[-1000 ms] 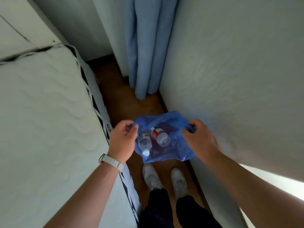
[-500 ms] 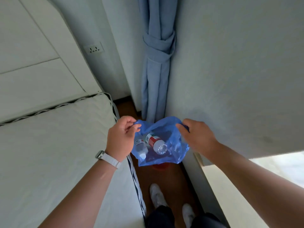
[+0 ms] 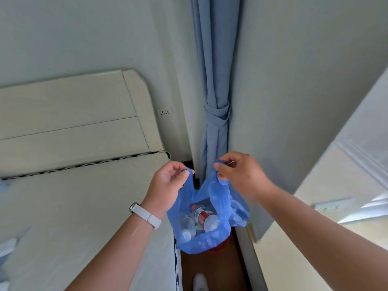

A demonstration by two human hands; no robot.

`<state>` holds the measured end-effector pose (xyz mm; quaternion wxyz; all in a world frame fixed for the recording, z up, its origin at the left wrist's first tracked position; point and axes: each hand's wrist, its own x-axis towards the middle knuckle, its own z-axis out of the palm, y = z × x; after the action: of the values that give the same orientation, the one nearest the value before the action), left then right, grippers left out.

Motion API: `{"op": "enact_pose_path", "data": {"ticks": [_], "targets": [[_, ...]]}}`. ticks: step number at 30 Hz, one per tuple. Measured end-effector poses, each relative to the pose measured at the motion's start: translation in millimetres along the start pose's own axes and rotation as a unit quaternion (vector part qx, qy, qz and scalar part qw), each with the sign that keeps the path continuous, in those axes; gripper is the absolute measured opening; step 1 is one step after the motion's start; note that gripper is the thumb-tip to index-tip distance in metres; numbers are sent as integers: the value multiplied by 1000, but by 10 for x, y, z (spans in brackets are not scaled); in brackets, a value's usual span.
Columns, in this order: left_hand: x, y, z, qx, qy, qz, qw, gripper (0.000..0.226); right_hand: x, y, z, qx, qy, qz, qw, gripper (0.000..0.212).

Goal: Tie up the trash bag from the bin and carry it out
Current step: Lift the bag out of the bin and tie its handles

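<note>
A blue plastic trash bag hangs in front of me, its mouth open. Inside lie two clear plastic bottles, one with a red label and one smaller beside it. My left hand, with a white watch strap on the wrist, pinches the bag's left handle. My right hand pinches the right handle at about the same height. A sliver of a red bin shows under the bag on the floor.
A bare mattress with a cream headboard fills the left. A tied blue curtain hangs in the corner ahead. A white wall and ledge close the right. Brown floor forms a narrow gap, with my shoe at the bottom.
Both hands have risen and drawn the bag's handles upward, so the bag now hangs longer below them. The view has tilted up, bringing the headboard into sight.
</note>
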<state>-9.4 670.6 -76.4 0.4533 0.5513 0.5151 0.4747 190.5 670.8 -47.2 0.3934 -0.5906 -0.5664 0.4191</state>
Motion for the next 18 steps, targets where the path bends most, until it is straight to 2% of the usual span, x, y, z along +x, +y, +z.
{"op": "enact_pose_path", "data": {"ticks": [4, 9, 12, 14, 18], "targets": [[-326, 230, 133, -36, 0, -11, 999, 20, -274, -160, -54, -6, 10, -34, 999, 22], [-708, 467, 267, -86, -72, -59, 992, 7, -642, -260, -89, -22, 14, -76, 997, 20], [-884, 528, 359, -133, -85, -89, 983, 38, -836, -280, -82, -17, 13, -98, 995, 13], [-1000, 554, 388, -156, -90, -81, 980, 51, -999, -304, -79, -37, -13, -116, 993, 8], [-1181, 611, 403, -142, -107, -43, 983, 32, -1228, -342, -142, -84, -73, -156, 982, 18]]}}
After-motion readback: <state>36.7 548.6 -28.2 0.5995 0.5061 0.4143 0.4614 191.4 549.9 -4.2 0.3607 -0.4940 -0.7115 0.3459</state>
